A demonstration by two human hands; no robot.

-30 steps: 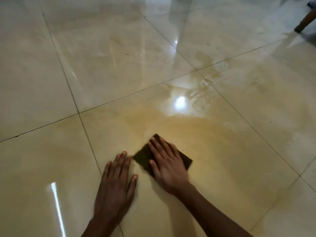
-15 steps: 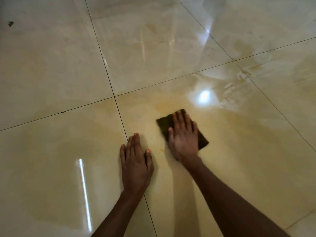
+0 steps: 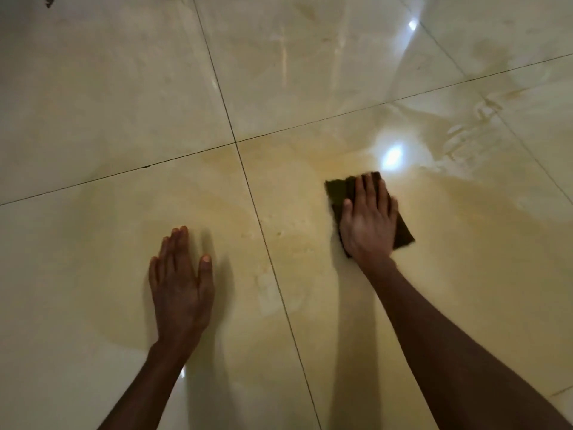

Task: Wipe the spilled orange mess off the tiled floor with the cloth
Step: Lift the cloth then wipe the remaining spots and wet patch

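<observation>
since the frame 0.5 s ago the 2 hands have drawn apart: the right hand (image 3: 369,223) and the cloth (image 3: 340,191) under it now sit well to the right of the grout line (image 3: 266,248), and the left hand (image 3: 181,285) lies wholly on the tile left of that line, where earlier it was just beside the right hand. the bright light reflection (image 3: 391,156) now sits just above the cloth's far edge. no writing or brand can be read anywhere.

the right hand lies palm down on the dark cloth, fingers straight and close together, pointing away from the person, thumb out to the left; it presses flat and grips nothing. cloth corners show past the fingertips and at the lower right of the palm. the left hand is flat on the tiled floor (image 3: 93,119), fingers straight and together, thumb spread to the right, holding nothing. the orange mess (image 3: 310,169) spreads as a thin film across the tiles round both hands. a small dark speck (image 3: 49,2) lies at the far upper left.
</observation>
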